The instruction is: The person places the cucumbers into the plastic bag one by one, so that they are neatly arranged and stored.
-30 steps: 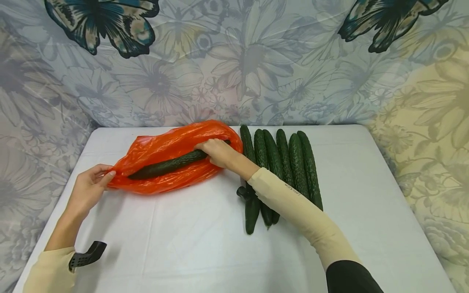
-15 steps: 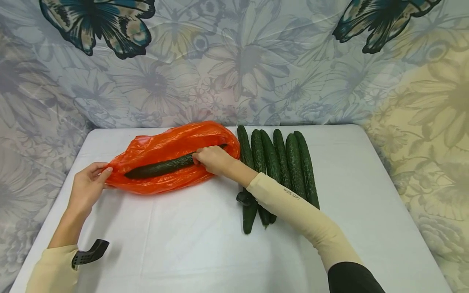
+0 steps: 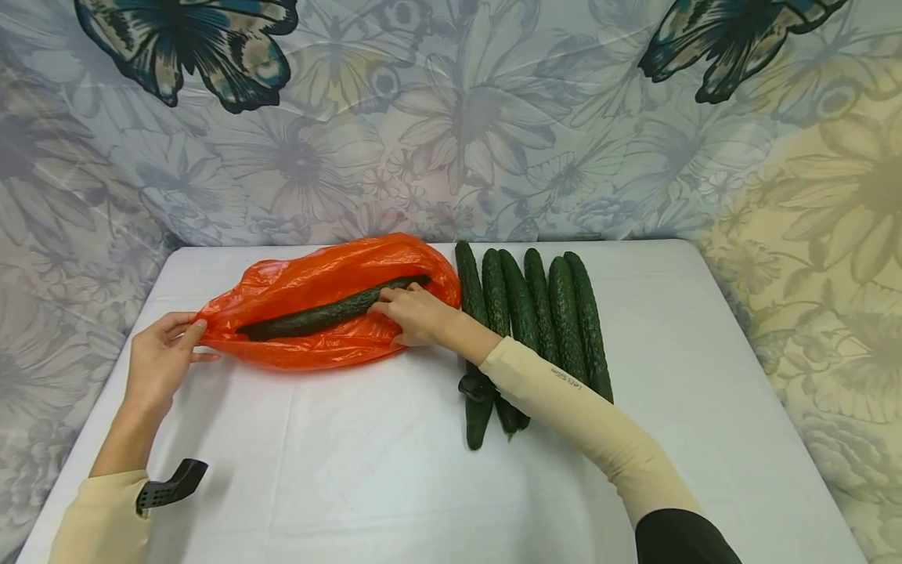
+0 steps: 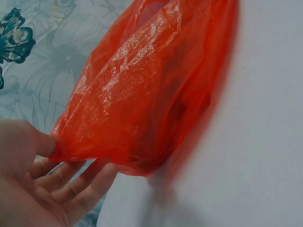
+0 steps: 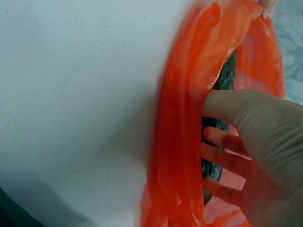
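An orange plastic bag (image 3: 296, 362) lies on its side at the back left of the table, its mouth spread along the front. Inside lies one long dark green cucumber (image 3: 317, 316), partly covered by the right hand. My left hand (image 3: 156, 356) pinches the bag's left end between thumb and forefinger; the other fingers (image 4: 90, 191) are spread below it. My right hand (image 3: 416, 315) reaches into the bag's opening near the cucumber's right part. In the right wrist view its fingers (image 5: 227, 158) are loosely extended across the cucumber, fingertips right at the bag's near edge.
Several cucumbers (image 3: 564, 313) lie side by side just right of the bag, partly under the right forearm (image 3: 564, 392). A white cloth (image 3: 352, 470) covers the table. A patterned curtain (image 3: 479, 157) hangs close behind the table's back edge.
The right hand has loosened its grip on the cucumber, which now lies inside the bag. The left hand has drawn the bag's end slightly left.
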Demonstrator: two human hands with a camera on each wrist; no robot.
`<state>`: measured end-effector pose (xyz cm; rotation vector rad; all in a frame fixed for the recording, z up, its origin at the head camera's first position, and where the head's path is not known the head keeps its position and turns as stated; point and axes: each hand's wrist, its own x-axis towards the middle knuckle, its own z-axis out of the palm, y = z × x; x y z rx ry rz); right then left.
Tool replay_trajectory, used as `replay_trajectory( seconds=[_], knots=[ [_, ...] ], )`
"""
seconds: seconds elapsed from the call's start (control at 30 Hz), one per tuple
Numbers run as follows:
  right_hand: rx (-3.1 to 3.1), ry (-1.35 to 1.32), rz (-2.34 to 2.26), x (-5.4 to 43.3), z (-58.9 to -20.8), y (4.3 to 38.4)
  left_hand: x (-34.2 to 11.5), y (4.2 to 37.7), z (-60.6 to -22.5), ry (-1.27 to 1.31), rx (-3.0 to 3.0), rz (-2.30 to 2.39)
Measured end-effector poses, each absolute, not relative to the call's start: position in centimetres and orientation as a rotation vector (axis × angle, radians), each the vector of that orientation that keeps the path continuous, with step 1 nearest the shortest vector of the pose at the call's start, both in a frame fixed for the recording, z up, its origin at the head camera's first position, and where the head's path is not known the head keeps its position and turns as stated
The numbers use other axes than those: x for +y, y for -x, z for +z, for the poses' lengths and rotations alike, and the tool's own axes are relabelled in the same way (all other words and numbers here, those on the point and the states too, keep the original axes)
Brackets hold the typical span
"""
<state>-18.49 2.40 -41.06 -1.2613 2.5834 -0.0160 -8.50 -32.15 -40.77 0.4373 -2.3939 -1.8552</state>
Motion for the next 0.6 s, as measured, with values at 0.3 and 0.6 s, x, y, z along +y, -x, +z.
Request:
replay_trajectory(
  seconds=[0.3, 0.6],
  knots=[
    [2.599, 1.289, -0.034, 2.85, -41.20, 18.36, -32.07, 8.48, -41.12, -0.483, -2.464, -1.750],
    [2.561, 1.253, -0.018, 2.98, -41.39, 18.12, -32.03, 8.30, -40.84, -0.398, -2.510, -1.768]
  ],
)
